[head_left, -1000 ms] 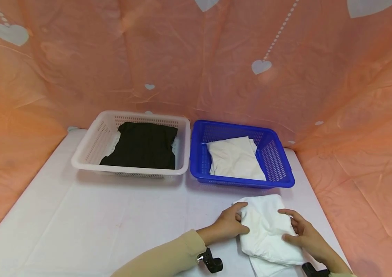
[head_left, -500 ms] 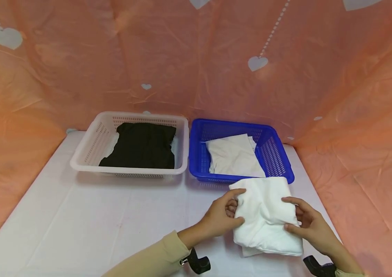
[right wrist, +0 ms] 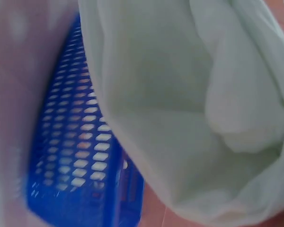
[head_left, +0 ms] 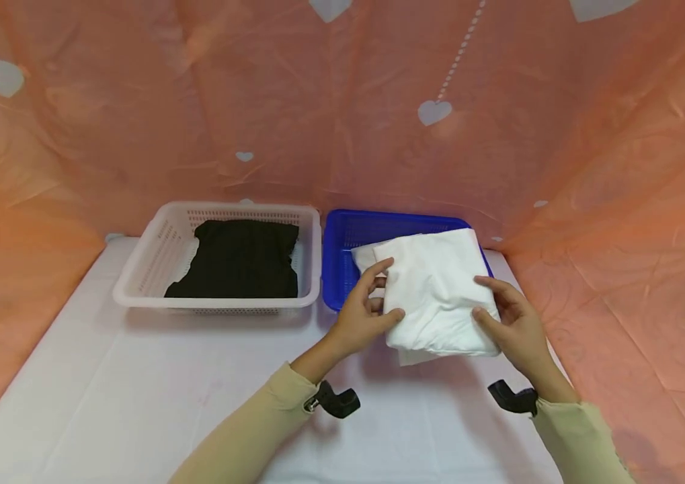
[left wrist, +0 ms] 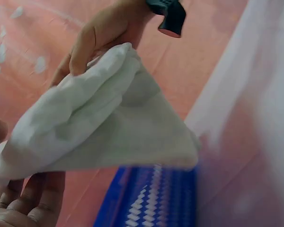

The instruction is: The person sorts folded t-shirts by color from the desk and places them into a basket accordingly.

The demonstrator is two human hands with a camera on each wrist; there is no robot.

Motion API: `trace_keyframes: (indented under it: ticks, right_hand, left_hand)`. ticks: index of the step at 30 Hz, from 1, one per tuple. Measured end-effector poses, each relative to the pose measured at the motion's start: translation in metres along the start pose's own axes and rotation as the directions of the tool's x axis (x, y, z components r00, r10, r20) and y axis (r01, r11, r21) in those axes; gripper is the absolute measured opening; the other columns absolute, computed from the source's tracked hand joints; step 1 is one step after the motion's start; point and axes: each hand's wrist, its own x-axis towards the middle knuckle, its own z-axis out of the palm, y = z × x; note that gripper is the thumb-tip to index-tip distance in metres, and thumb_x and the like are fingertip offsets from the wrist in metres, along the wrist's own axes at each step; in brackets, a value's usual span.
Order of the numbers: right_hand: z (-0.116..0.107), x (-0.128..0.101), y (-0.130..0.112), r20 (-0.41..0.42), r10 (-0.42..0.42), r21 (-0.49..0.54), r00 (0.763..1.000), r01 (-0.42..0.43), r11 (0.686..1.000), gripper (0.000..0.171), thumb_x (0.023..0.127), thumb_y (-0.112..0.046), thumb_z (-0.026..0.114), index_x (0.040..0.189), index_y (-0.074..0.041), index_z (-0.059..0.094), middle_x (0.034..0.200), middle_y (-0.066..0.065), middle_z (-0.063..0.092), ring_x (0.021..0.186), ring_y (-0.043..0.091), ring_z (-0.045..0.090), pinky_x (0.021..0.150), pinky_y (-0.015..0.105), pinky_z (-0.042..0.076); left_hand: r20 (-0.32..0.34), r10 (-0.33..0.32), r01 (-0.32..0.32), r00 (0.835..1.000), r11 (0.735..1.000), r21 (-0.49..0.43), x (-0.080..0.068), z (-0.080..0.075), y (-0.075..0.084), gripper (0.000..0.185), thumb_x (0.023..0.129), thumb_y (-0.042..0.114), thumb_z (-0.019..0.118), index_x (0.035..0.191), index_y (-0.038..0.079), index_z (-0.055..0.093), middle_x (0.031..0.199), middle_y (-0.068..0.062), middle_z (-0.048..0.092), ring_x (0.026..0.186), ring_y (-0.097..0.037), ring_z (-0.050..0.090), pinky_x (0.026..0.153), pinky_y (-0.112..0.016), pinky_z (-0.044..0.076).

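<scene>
Held up by both hands, a folded white garment overlaps the front of the blue basket in the head view. My left hand pinches its left edge, thumb on top and other fingers curled below. On the opposite edge, my right hand grips it the same way. One loose lower layer of the garment hangs down in the left wrist view. Most of another folded white cloth in the blue basket is hidden behind it. The right wrist view shows the garment's underside beside the basket's perforated wall.
Left of the blue basket stands a white perforated basket with a folded black garment in it. Both stand on a white-covered table. An orange curtain with pale hearts encloses the back and sides.
Both hands have lifted the folded white garment off the table near the front right and carried it forward and slightly left, up to the blue basket. The baskets stay in place.
</scene>
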Motion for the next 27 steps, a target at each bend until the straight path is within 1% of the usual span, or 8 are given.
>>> trace_keyframes:
  ticks: [4,7,12,15,18,23,25,27]
  right_hand:
    - [0.004,0.024,0.002,0.104,-0.024,0.103,0.994,0.013,0.995,0.065,0.075,0.028,0.054,0.136,0.008,0.045,0.120,-0.001,0.058,0.096,0.008,0.055,0.081,0.014,0.048]
    - [0.008,0.040,0.005,0.157,-0.001,0.077,0.988,-0.011,0.997,0.076,0.073,0.028,0.055,0.143,0.001,0.039,0.124,-0.001,0.053,0.098,0.009,0.054,0.080,0.014,0.049]
    - [0.015,0.061,0.019,0.124,0.098,-0.004,0.987,-0.098,0.995,0.079,0.078,0.022,0.059,0.147,-0.009,0.037,0.128,0.001,0.046,0.106,0.011,0.049,0.083,0.011,0.048]
    - [0.021,0.070,0.034,0.071,0.146,0.005,0.987,-0.147,0.989,0.073,0.080,0.017,0.060,0.145,-0.009,0.039,0.129,0.001,0.046,0.103,0.012,0.052,0.081,0.013,0.050]
    - [0.027,0.076,0.049,0.029,0.170,0.025,0.985,-0.171,0.985,0.067,0.082,0.014,0.061,0.143,-0.004,0.043,0.126,-0.001,0.048,0.098,0.011,0.055,0.076,0.014,0.052]
    - [0.032,0.080,0.067,-0.016,0.201,-0.034,0.979,-0.202,0.979,0.058,0.084,0.009,0.063,0.139,0.000,0.047,0.126,0.001,0.050,0.100,0.006,0.053,0.075,0.012,0.050]
    - [0.033,0.081,0.072,-0.024,0.227,-0.066,0.974,-0.228,0.971,0.057,0.085,0.007,0.063,0.139,-0.002,0.048,0.129,0.006,0.050,0.099,0.005,0.053,0.075,0.012,0.049]
    - [0.033,0.083,0.076,-0.025,0.253,-0.102,0.967,-0.254,0.962,0.056,0.086,0.003,0.063,0.139,-0.005,0.049,0.132,0.012,0.049,0.095,0.006,0.054,0.073,0.012,0.049]
  left_hand:
    - [-0.059,0.040,-0.040,0.997,0.999,0.004,0.017,-0.011,0.005,0.080,0.081,-0.014,0.061,0.150,0.013,0.030,0.122,-0.022,0.047,0.085,-0.018,0.062,0.070,-0.025,0.054]
    - [-0.110,0.058,-0.057,0.992,0.998,0.018,0.030,-0.018,0.005,0.076,0.084,-0.014,0.058,0.150,0.015,0.031,0.123,-0.023,0.049,0.088,-0.021,0.062,0.070,-0.027,0.054]
    - [-0.206,0.078,-0.059,0.975,0.994,0.095,0.053,-0.028,0.000,0.067,0.089,-0.008,0.057,0.147,0.015,0.035,0.131,-0.021,0.052,0.092,-0.024,0.062,0.070,-0.025,0.053]
    - [-0.268,0.052,-0.010,0.962,0.988,0.156,0.064,-0.031,-0.008,0.057,0.088,-0.004,0.060,0.141,0.013,0.045,0.132,-0.017,0.053,0.092,-0.024,0.062,0.070,-0.025,0.053]
    - [-0.323,-0.010,0.084,0.946,0.973,0.217,0.071,-0.032,-0.018,0.052,0.085,0.001,0.065,0.134,0.012,0.052,0.132,-0.013,0.053,0.095,-0.026,0.061,0.074,-0.033,0.054]
    - [-0.366,-0.088,0.209,0.927,0.929,0.305,0.077,-0.032,-0.033,0.056,0.079,0.007,0.071,0.133,0.012,0.053,0.139,-0.011,0.051,0.128,-0.027,0.047,0.105,-0.043,0.040]
    - [-0.369,-0.096,0.224,0.925,0.919,0.323,0.079,-0.031,-0.037,0.058,0.078,0.007,0.072,0.133,0.010,0.053,0.141,-0.012,0.051,0.136,-0.027,0.040,0.111,-0.043,0.034]
    - [-0.369,-0.100,0.233,0.924,0.912,0.337,0.081,-0.031,-0.041,0.059,0.077,0.006,0.072,0.132,0.008,0.053,0.140,-0.014,0.051,0.136,-0.029,0.041,0.112,-0.044,0.033]
